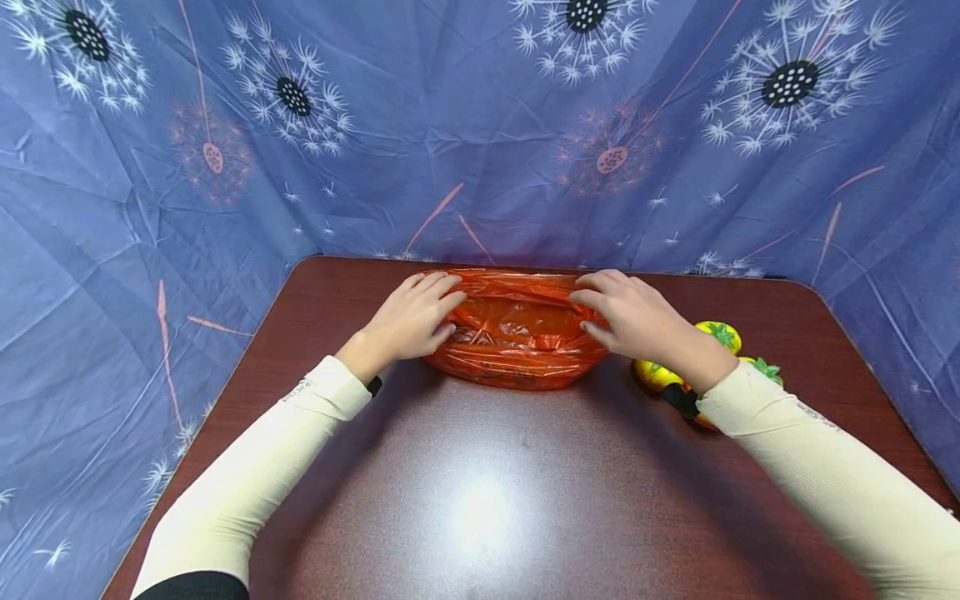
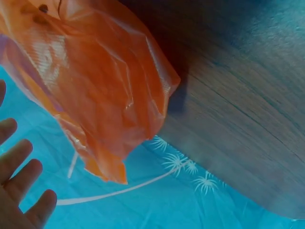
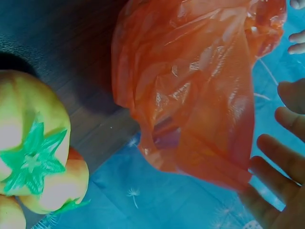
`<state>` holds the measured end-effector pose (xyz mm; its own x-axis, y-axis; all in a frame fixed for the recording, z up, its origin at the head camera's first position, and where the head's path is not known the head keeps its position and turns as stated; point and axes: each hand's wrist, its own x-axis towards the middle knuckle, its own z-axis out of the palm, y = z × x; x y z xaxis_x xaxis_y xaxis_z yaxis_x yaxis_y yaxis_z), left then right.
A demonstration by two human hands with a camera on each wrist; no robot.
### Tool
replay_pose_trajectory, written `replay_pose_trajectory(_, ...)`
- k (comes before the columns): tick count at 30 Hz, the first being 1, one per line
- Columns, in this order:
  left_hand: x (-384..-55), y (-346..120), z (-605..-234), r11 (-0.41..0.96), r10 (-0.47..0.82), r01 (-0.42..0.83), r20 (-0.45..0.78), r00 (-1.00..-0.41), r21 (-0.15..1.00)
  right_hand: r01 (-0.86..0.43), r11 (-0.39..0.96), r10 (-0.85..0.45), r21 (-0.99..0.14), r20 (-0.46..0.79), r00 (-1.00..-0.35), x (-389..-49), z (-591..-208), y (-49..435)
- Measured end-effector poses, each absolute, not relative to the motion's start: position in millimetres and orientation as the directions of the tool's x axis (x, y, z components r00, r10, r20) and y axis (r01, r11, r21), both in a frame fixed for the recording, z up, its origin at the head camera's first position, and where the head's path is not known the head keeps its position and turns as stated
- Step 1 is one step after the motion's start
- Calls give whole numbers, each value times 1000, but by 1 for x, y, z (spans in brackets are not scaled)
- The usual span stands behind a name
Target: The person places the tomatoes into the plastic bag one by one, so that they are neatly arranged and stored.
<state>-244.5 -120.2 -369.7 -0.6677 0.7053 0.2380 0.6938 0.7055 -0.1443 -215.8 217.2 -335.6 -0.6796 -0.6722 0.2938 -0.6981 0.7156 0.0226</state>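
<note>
An orange-red plastic bag [image 1: 517, 367] stands on the table with its mouth spread wide and facing up. At the bag's left side is my left hand [image 1: 420, 312], its fingers apart and lightly bent; in the left wrist view those fingers [image 2: 21, 162] show beside the bag [image 2: 105, 81] with nothing in them. My right hand [image 1: 633, 312] is at the opposite side, fingers spread. In the right wrist view the little finger [image 3: 257, 202] comes right at the edge of the bag [image 3: 200, 95]. Neither hand pinches the plastic.
Several yellow-orange fruits with green leafy tops [image 1: 722, 335] lie right of the bag, partly hidden under my right wrist. The dark red-brown table [image 1: 480, 467] has rounded far corners. Blue cloth [image 1: 480, 183] with a dandelion print hangs behind and at both sides.
</note>
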Motion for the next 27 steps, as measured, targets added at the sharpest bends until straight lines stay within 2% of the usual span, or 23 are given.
replay_pose_trajectory(4,-255,-110,-372,695,717,702,234,-657,-157,-708,706,-681,33,309,-664,-227,-344,213)
replay_pose_trajectory(8,-264,-99,-378,674,739,713,186,-648,-194,-699,712,-688,70,269,-674,-235,-352,207)
replay_pose_trajectory(11,-268,-92,-381,659,750,715,134,-648,-231,-665,739,-671,107,200,-714,-238,-357,202)
replay_pose_trajectory(15,-272,-85,-386,636,756,710,64,-651,-303,-568,810,-582,146,82,-809,-240,-359,195)
replay_pose_trajectory(18,-275,-85,-389,643,730,682,11,-683,-348,-490,857,-499,161,16,-866,-242,-360,189)
replay_pose_trajectory(22,-278,-89,-391,661,681,642,-50,-731,-389,-436,885,-440,162,-8,-898,-244,-365,184)
replay_pose_trajectory(27,-280,-93,-395,668,662,627,-64,-747,-402,-410,897,-412,166,-19,-911,-245,-370,183)
